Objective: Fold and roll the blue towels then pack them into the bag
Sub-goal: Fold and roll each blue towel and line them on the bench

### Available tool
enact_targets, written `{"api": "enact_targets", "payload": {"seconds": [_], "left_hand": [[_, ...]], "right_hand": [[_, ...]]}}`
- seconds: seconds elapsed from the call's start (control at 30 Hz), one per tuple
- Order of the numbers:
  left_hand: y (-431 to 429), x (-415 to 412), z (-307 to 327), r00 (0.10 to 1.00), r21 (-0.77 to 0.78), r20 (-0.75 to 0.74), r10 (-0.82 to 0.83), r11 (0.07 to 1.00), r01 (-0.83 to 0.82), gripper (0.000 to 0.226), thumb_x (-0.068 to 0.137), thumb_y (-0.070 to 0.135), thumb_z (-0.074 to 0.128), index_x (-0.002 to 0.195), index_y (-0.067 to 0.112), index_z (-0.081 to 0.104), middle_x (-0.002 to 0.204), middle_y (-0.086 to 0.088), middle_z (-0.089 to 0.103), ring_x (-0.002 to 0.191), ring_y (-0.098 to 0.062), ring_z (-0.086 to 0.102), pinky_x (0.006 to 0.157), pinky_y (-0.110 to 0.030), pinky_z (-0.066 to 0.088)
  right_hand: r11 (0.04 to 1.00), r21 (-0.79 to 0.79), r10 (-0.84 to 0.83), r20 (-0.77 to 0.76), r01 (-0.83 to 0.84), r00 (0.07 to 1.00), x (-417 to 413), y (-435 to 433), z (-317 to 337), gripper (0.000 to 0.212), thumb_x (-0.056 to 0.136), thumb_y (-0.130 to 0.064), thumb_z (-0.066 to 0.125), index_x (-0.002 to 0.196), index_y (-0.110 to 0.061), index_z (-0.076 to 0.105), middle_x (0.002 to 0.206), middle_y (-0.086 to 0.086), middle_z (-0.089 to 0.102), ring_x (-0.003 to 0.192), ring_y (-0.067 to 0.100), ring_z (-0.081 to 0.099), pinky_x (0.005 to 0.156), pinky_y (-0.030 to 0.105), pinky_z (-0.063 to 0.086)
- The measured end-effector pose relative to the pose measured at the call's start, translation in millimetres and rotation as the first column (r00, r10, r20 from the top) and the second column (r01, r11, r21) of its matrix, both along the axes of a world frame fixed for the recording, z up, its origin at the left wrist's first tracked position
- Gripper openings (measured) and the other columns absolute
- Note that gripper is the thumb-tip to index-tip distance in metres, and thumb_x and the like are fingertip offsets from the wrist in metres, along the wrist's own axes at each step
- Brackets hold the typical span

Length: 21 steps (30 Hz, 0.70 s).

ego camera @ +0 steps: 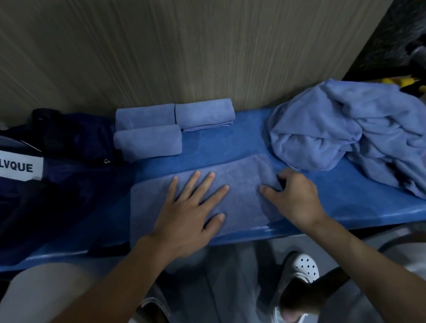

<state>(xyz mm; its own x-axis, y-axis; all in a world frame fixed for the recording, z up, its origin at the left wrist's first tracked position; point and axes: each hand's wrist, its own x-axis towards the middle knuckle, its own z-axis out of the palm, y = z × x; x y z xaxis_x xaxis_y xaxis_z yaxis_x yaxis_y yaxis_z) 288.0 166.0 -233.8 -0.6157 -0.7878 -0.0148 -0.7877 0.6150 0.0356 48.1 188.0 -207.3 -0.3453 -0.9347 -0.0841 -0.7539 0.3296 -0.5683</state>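
The folded towel (243, 174) lies centre-frame at the near edge of the surface (231, 145), the left hand (188, 213) pressing it flat with fingers spread and the right hand (295, 193) pinching its right edge. Bare surface separates it from the rolls (147, 143) above. The pile (343, 132) crowds its right corner, and the bag (57, 184) lies at left.

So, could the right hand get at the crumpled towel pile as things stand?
Probably yes. The right hand grips the right edge of the flat towel, and the crumpled towel pile lies just to its right on the blue bench, with nothing between them. It would need to let go first.
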Motion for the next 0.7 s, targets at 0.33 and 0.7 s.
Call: {"api": "enact_targets", "payload": {"seconds": [0.33, 0.7], "left_hand": [[-33, -62, 42, 0.757, 0.249, -0.534, 0.376, 0.926, -0.284, 0.029, 0.093, 0.037, 0.052, 0.085, 0.013, 0.065, 0.089, -0.005, 0.065, 0.084, -0.025, 0.062, 0.077, -0.037, 0.048], [-72, -123, 58, 0.558, 0.797, -0.38, 0.738, 0.567, -0.207, 0.044, 0.084, 0.034, 0.075, 0.111, 0.017, 0.046, 0.078, -0.007, 0.062, 0.053, -0.019, 0.058, 0.045, -0.028, 0.05]], "right_hand": [[0.932, -0.363, 0.096, 0.217, -0.011, 0.971, 5, 7, 11, 0.058, 0.081, -0.005, 0.067, 0.132, -0.01, 0.039, 0.082, -0.02, 0.048, 0.077, -0.017, 0.05, 0.062, 0.001, 0.036], [0.894, -0.369, 0.329, 0.161, -0.253, 0.93, 20, 23, 14, 0.067, 0.081, -0.011, 0.067, 0.129, -0.036, 0.028, 0.1, -0.015, 0.052, 0.092, 0.006, 0.053, 0.072, 0.016, 0.04]]}}
